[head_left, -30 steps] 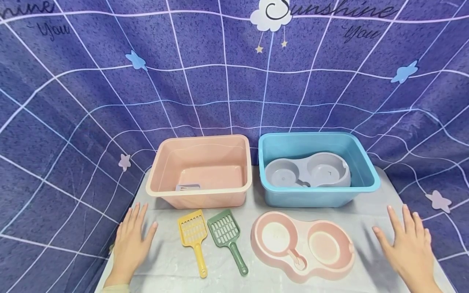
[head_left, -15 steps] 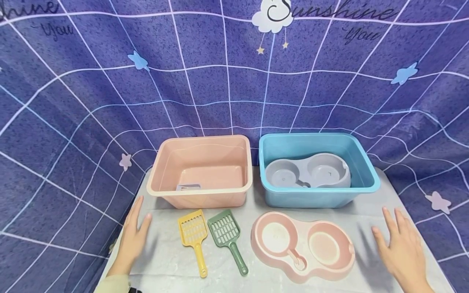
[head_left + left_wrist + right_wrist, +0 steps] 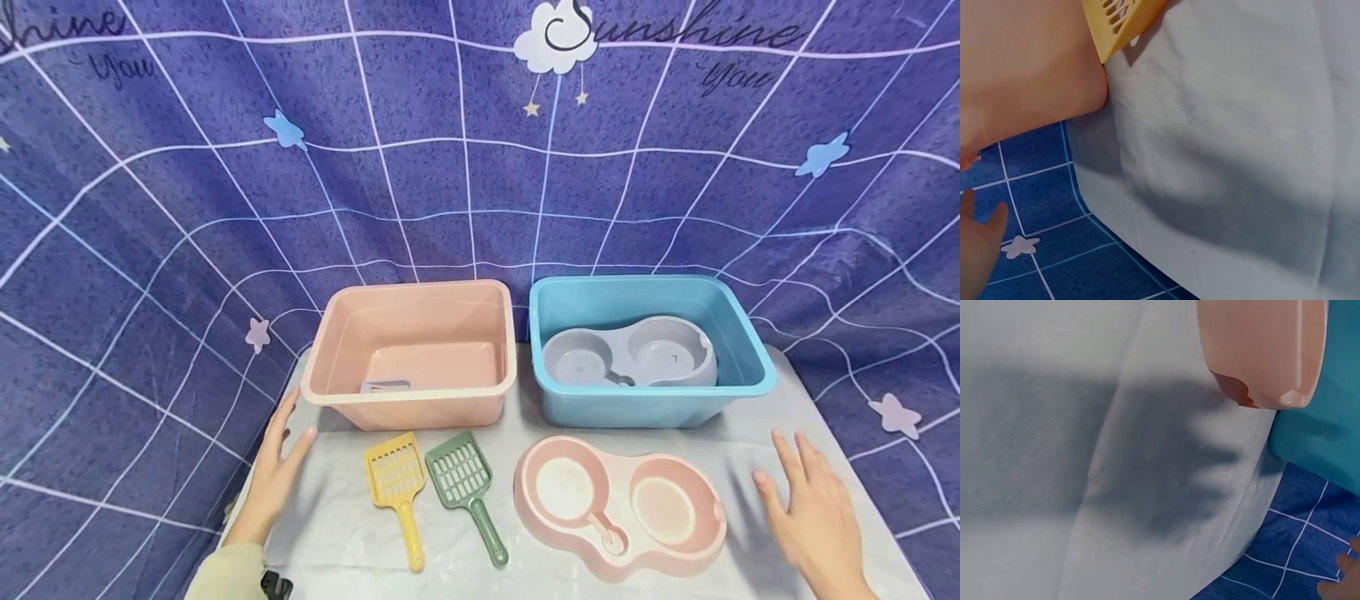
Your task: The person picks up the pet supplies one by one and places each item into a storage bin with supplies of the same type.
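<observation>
My left hand (image 3: 274, 475), turned partly on its side with thumb apart from straight fingers, hovers near the front left corner of the pink bin (image 3: 427, 410); it holds nothing. Right of it, a yellow litter scoop (image 3: 407, 525) and a green litter scoop (image 3: 486, 527) lie on the table. Beside them is a pink double pet bowl (image 3: 617, 471). My right hand (image 3: 816, 517), spread and holding nothing, is to the right of that bowl, apart from it. Only bits of my left hand (image 3: 977, 253) and right hand (image 3: 1342, 578) show in the wrist views.
A blue bin (image 3: 637, 410) stands right of the pink one, with a grey double pet bowl (image 3: 619, 343) inside. Part of a light grey slotted piece (image 3: 386, 386) shows in the pink bin. A blue patterned curtain (image 3: 480, 167) hangs behind the grey-covered table (image 3: 337, 542).
My left hand has turned more onto its side and moved slightly forward. My right hand has shifted a little to the left. The bins, bowls and scoops stay in place.
</observation>
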`<state>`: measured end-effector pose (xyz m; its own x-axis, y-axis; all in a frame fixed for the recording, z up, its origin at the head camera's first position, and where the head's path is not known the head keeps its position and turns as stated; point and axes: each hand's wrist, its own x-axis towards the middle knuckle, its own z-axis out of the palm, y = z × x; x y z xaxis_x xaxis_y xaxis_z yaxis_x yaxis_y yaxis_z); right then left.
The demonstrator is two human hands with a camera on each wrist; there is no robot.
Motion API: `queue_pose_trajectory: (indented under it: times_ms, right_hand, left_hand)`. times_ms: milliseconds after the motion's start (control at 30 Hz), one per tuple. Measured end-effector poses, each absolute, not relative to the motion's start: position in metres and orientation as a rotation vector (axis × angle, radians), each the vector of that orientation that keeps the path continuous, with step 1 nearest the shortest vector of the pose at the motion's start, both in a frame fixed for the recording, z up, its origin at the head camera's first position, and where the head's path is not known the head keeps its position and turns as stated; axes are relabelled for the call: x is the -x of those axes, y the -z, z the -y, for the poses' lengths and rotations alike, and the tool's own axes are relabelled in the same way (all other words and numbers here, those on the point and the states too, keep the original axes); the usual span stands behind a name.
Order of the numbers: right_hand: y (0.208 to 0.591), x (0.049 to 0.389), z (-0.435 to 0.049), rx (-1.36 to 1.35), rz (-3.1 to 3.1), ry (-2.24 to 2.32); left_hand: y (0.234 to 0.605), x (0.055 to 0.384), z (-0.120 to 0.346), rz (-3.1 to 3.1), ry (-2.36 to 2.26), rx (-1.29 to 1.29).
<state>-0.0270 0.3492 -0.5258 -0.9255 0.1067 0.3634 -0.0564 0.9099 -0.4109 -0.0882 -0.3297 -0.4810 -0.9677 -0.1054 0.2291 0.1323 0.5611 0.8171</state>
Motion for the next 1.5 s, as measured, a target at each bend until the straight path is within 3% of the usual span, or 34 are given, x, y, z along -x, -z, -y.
queue_pose_trajectory:
  times_ms: [1500]
  right_hand:
    - [0.537,0.019,-0.337,0.011,2.674,-0.627]
  left_hand:
    - [0.475,0.148,0.333,2.528,1.619,-0.097]
